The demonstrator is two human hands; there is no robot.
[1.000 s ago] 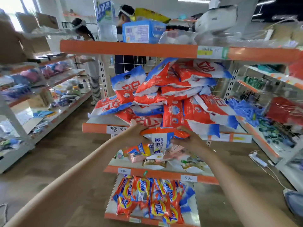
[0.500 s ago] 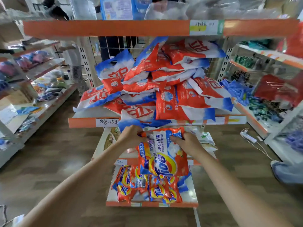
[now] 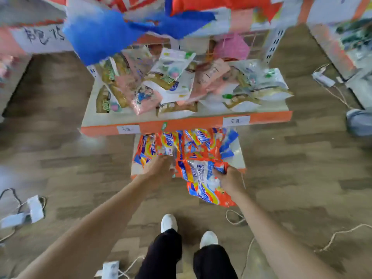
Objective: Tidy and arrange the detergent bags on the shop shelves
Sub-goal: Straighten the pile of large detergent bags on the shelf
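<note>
The person's right hand [image 3: 228, 179] has its fingers curled tight around the right edge of an orange Tide detergent bag [image 3: 203, 184], which hangs crumpled just in front of the bottom shelf [image 3: 239, 156]. The left hand [image 3: 159, 168] reaches to the left side of that bag, fingers bent down onto the bags already lying there; whether it grips the held bag or only touches the pile cannot be told through the blur. Half a second ago both hands held this bag up at the level of the middle shelf, pinched by its top corners; now it has come down low and the view has tipped toward the floor. Just beyond the fingers lies the row of matching orange Tide bags [image 3: 187, 142], overlapping on the bottom shelf. Above them, farther out, the middle shelf [image 3: 181, 123] carries a loose heap of pale snack-like packets [image 3: 171, 83]. This suggests the stray bag is being returned to its own kind; it likely still needs laying flat and lining up.
</note>
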